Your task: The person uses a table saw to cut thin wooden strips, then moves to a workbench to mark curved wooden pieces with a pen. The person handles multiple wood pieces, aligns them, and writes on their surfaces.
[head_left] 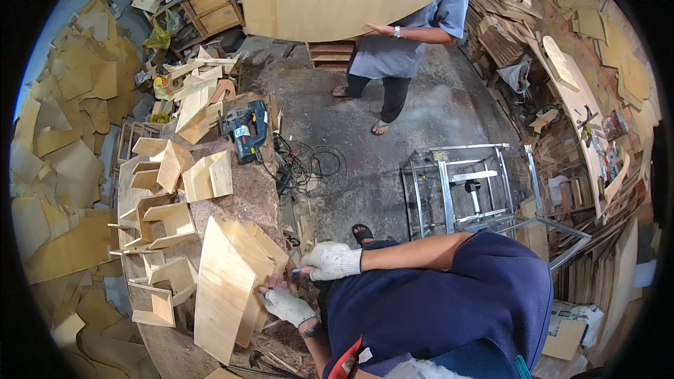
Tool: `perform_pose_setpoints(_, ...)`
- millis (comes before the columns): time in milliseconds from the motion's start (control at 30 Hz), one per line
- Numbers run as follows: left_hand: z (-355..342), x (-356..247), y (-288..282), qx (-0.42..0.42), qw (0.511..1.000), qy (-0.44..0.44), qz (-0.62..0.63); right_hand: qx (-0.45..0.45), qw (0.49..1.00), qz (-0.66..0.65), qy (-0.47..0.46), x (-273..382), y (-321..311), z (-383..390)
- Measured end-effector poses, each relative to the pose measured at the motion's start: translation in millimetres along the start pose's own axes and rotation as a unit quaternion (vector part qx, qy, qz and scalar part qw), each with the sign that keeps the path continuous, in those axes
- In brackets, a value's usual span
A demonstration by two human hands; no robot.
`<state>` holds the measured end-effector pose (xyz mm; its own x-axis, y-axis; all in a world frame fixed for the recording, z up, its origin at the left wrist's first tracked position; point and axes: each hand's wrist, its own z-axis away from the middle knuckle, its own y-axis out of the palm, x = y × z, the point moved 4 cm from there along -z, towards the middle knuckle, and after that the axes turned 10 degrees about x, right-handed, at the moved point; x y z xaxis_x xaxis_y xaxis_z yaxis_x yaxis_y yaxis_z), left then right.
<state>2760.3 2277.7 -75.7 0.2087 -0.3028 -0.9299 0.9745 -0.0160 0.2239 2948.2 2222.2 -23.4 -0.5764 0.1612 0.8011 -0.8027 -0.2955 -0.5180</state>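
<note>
Head view: both hands curled, the right gripping a slim object.

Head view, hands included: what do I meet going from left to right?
Tan sheets → small wooden boxes → large pale wooden piece → gloved left hand → gloved right hand → metal frame.

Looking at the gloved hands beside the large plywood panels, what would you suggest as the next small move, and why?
I would probably bring the right hand slightly closer to the large plywood panels: it seems to hold a small slim item, too small to identify, while the left hand is right beside the panels, perhaps ready to steady them.
</note>
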Motion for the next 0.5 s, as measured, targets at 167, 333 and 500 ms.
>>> perform_pose_setpoints(167, -10, -17, -7, 0.022, 0.939, 0.182, -0.292, -0.039, 0.998, 0.024, 0.043, -19, -19, -7)
perform_pose_setpoints(333, -17, -39, -6, 0.097, 0.698, 0.277, -0.653, -0.170, 0.984, -0.061, 0.010, -20, -39, -12)
perform_pose_setpoints(500, -36, -30, 7, 0.130, 0.622, 0.092, -0.767, -0.105, 0.986, -0.132, -0.013, -17, -52, -29)
